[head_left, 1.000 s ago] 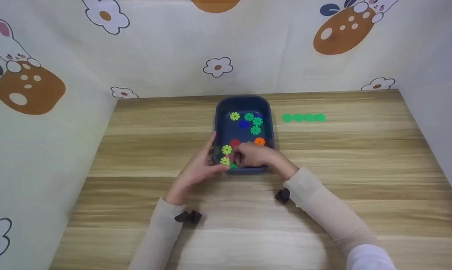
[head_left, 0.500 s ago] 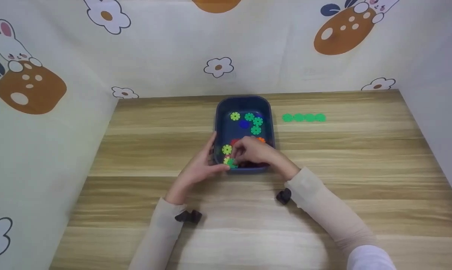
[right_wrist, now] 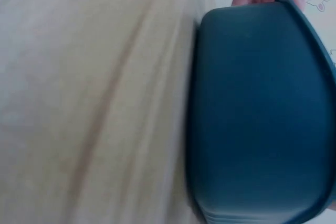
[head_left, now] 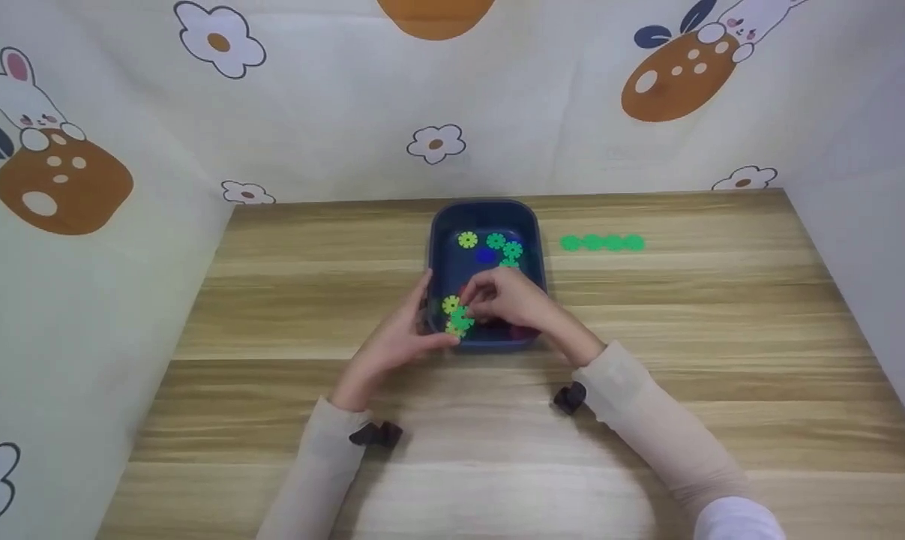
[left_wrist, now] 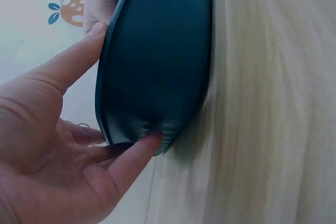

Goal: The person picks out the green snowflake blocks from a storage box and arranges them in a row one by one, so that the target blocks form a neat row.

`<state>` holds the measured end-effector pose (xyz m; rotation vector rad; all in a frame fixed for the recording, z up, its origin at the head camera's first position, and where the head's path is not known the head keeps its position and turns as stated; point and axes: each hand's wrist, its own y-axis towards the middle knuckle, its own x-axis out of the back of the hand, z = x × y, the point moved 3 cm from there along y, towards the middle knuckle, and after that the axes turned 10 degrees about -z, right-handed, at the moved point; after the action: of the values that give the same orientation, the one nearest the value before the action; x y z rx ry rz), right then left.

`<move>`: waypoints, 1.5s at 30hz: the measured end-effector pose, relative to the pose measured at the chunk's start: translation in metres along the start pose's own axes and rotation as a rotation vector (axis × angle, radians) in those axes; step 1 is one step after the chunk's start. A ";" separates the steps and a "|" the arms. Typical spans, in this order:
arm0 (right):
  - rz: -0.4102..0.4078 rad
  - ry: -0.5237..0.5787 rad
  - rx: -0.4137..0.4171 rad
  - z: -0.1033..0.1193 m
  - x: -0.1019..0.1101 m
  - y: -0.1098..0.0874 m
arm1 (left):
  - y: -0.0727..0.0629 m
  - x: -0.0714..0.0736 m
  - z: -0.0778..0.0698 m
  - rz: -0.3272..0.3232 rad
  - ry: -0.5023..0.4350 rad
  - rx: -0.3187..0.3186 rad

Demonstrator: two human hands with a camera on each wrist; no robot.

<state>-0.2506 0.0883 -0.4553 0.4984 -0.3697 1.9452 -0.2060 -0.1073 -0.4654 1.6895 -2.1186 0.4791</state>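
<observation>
A dark blue plastic basin holds several small notched discs. My left hand grips its near left corner. In the left wrist view, that hand's thumb lies on the rim, and its fingers press the outer wall. Inside the basin, my right hand pinches a green snowflake disc above the yellow discs. Further back in the basin are another yellow disc, green discs and a blue disc. A red disc is partly hidden by the right hand. The basin wall hides the right fingers in the right wrist view.
A straight row of several green discs lies on the wooden table, right of the basin. Behind the table and at its left hangs a pale patterned cloth. Both wrists wear a black mount.
The right hand has lifted the green disc off the near left corner, slightly away from me, over the yellow ones. The left hand keeps its hold. The head view has tilted slightly.
</observation>
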 end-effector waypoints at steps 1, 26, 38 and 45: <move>-0.008 0.011 0.000 0.001 0.002 0.000 | 0.000 0.000 0.000 -0.003 0.015 -0.004; -0.274 0.135 -0.077 0.008 0.095 -0.014 | 0.012 -0.001 -0.002 0.025 0.131 -0.002; -0.421 0.170 -0.009 -0.002 0.143 -0.027 | 0.011 -0.002 -0.003 0.025 0.117 0.000; -0.516 0.211 0.000 -0.020 0.167 -0.036 | 0.010 -0.002 -0.002 0.019 0.102 0.009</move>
<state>-0.2827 0.2431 -0.3882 0.3415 -0.0907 1.4767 -0.2155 -0.1025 -0.4647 1.6158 -2.0647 0.5683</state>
